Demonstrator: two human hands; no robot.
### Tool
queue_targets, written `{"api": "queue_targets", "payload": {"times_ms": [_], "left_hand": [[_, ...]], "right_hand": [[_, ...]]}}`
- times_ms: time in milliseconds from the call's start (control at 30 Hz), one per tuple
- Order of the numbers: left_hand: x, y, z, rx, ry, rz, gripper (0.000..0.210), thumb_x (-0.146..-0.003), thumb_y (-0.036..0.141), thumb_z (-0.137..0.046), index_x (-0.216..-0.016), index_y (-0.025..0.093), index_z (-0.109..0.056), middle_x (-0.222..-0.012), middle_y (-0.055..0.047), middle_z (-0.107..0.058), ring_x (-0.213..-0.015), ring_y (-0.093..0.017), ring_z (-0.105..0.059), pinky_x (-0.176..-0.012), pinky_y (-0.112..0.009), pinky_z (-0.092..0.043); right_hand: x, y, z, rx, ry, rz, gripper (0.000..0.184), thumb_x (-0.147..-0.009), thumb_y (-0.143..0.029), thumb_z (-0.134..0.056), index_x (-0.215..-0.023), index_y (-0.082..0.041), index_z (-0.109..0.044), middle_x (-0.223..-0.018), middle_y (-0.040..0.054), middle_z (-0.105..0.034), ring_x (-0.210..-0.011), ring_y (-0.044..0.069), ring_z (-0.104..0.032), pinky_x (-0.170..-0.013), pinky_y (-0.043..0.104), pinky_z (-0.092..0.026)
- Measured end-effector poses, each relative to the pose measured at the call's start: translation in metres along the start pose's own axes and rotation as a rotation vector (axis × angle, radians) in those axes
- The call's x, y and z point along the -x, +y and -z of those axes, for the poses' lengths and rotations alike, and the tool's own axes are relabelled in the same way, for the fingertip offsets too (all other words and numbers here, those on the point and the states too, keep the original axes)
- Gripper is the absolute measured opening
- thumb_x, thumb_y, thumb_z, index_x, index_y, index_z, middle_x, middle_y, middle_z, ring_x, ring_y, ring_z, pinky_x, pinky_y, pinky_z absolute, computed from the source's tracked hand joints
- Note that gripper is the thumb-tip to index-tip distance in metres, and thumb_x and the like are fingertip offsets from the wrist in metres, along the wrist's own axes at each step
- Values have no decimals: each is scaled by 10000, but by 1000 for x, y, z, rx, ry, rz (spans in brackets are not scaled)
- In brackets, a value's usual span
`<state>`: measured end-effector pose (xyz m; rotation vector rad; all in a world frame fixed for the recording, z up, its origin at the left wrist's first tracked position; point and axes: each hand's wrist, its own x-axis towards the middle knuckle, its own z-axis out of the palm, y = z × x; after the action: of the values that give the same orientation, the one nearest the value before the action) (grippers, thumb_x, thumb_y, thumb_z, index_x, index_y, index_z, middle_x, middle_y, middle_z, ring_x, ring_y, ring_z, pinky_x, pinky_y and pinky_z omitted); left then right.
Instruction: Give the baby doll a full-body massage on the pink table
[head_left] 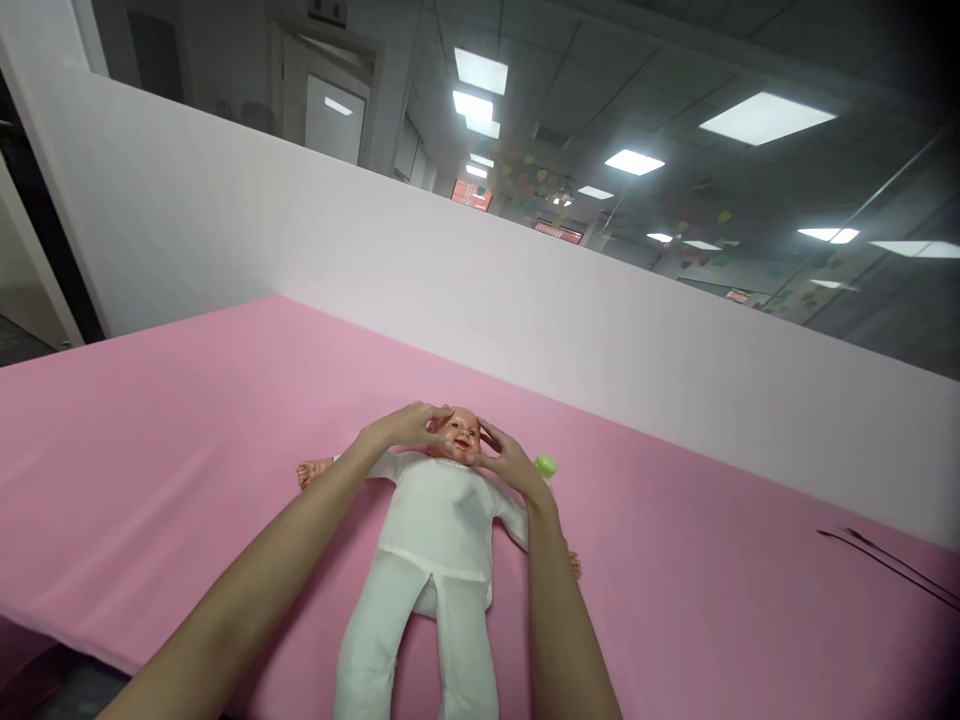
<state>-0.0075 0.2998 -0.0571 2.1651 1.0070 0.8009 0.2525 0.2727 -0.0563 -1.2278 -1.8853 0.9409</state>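
Observation:
A baby doll (444,515) in a white top and white trousers lies on its back, arms spread. Its head sits between my two hands, one cupped on each side. My left hand (415,424) curves around the left side of the head, with the thumb by the cheek. On the other side, my right hand (508,456) holds the head with fingers near the temple and thumb at the chin. A small light green object (546,466), its kind unclear, lies just beyond my right wrist. My right forearm partly hides one of the doll's arms.
A pink cloth (195,420) covers the tabletop. A white partition (420,270) stands along its far side. Two thin dark cords (892,565) lie at the right. Beyond the partition are a door and ceiling lights.

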Motion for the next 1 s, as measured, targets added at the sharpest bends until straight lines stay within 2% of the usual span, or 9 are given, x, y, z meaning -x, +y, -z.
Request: {"api": "queue_targets", "payload": {"times_ms": [100,200,333,433,600,700,767,900,1000], "left_hand": [[-2,4,-6,-148,46,-37,526,-677,531,-855,-1086,240,-697,-886,-50,-697,-789,-253,-626,-625,-292,-346],[-4,2,-9,-213,65,-43,508,-687,463,-856,-1114,243,-692,-880,-47,-701,-798,-258,-631,-633,-293,-341],[-1,-5,-2,-72,-7,-48,423,-813,410,-720,-1198,237,-707,-1002,-69,-747,-866,-254,-653,-710,-287,-397],[1,-5,3,45,-20,-19,461,-837,448,-684,-1234,217,-714,-1108,-88,-757,-924,-259,-661,-762,-288,-427],[-1,1,-5,-16,57,12,556,-655,529,-857,-1118,244,-744,-900,-44,-735,-797,-248,-647,-650,-280,-388],[-3,0,-11,-117,108,-9,556,-638,472,-879,-1128,255,-732,-870,-42,-725,-784,-254,-644,-644,-288,-375],[-4,-4,-12,-125,95,-2,509,-668,443,-849,-1126,248,-740,-867,-46,-729,-796,-259,-649,-659,-288,-384],[-4,-14,-6,31,63,30,587,-707,405,-787,-1267,239,-729,-1014,-66,-771,-947,-289,-677,-780,-289,-453],[-4,-19,-3,110,32,21,735,-726,415,-771,-1426,231,-639,-1158,-75,-773,-1081,-311,-681,-886,-312,-480]], "right_hand": [[-4,2,-4,61,49,-30,930,-645,-381,-949,-1487,-294,-566,-1529,78,-572,-1420,363,-512,-1184,559,-422],[-5,5,-5,36,53,-1,882,-657,-345,-937,-1466,-303,-588,-1504,63,-598,-1410,349,-526,-1190,547,-418],[-2,9,1,-43,-13,36,708,-786,-365,-848,-1448,-293,-608,-1511,49,-598,-1421,308,-527,-1225,516,-381],[-1,11,4,-74,-21,20,734,-771,-391,-864,-1450,-286,-605,-1538,55,-571,-1448,313,-497,-1236,530,-361],[-5,11,-4,-18,58,-29,920,-615,-354,-956,-1457,-293,-590,-1519,83,-582,-1418,350,-523,-1180,542,-436],[-7,12,-6,16,64,-29,924,-613,-330,-949,-1460,-295,-582,-1516,78,-582,-1422,347,-517,-1167,534,-450],[-7,15,-5,-16,43,-5,883,-642,-313,-932,-1456,-291,-590,-1514,72,-588,-1432,330,-511,-1189,517,-427],[-4,25,2,-91,5,27,801,-736,-396,-888,-1468,-283,-583,-1559,69,-547,-1469,301,-475,-1241,513,-351],[1,31,4,-102,-13,31,849,-748,-473,-881,-1502,-275,-546,-1603,80,-491,-1501,302,-430,-1257,512,-316]]}}
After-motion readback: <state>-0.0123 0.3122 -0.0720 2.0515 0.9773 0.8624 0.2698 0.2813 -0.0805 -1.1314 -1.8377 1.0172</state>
